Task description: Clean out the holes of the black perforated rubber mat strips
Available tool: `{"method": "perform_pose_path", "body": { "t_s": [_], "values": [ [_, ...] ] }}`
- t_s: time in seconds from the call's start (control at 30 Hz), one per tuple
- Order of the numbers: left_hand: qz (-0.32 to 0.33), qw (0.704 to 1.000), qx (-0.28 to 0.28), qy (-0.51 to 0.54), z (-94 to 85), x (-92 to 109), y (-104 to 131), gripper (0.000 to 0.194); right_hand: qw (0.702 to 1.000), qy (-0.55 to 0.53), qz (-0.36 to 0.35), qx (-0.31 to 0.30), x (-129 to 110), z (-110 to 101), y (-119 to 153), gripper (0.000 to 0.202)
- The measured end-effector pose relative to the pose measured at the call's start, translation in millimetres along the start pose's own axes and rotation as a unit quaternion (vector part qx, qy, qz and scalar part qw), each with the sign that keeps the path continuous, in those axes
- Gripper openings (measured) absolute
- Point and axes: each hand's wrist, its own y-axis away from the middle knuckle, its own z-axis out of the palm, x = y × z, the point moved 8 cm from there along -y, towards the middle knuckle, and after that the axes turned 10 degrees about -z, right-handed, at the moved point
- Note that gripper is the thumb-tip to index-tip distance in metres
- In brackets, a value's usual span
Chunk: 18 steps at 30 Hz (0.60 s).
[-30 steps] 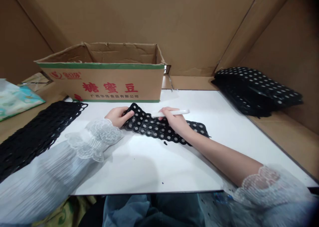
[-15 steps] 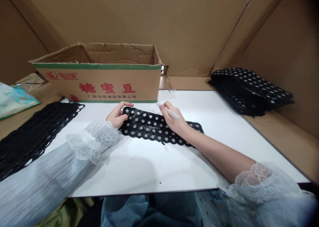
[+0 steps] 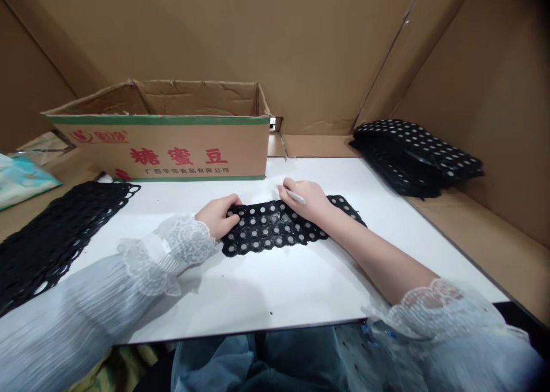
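Observation:
A black strip with rows of pale round dots (image 3: 267, 227) lies on the white tabletop (image 3: 240, 300). Its left end is pinched between the thumb and fingers of my left hand (image 3: 219, 215). Closed around a slim white pen-like tool (image 3: 295, 196), my right hand (image 3: 310, 200) rests over the strip's upper right part and hides some of it. The tool's tip is too blurred to make out.
An open cardboard box (image 3: 172, 145) with red lettering stands behind my hands. To the left is black netting full of holes (image 3: 64, 226), beside a teal-and-white packet (image 3: 26, 180). Stacked dotted black strips (image 3: 416, 151) lie at the back right. Cardboard walls enclose the table.
The dotted strip has turned, its left end now lower and its right end higher. My left hand has moved down and right with it; my right hand keeps the white tool and has shifted slightly right.

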Motion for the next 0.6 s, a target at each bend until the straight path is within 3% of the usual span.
{"method": "perform_pose_path", "body": {
  "t_s": [0.1, 0.23, 0.47, 0.6],
  "values": [
    [-0.006, 1.0, -0.016, -0.018, -0.8, 2, -17, 0.01, 0.985, -0.161, 0.024, 0.055, -4, -4, 1, 0.036],
    [-0.032, 0.999, -0.025, 0.022, 0.5, -6, -38, 0.013, 0.932, -0.353, 0.013, 0.083, -16, -2, 0, 0.039],
    [-0.089, 0.984, -0.044, 0.146, 9.1, -20, -40, 0.016, 0.867, -0.487, 0.074, 0.08, -8, 25, -1, 0.032],
    [-0.101, 0.969, -0.071, 0.213, 16.0, -20, -36, 0.017, 0.842, -0.527, 0.084, 0.078, -5, 29, 0, 0.035]
  ]
}}
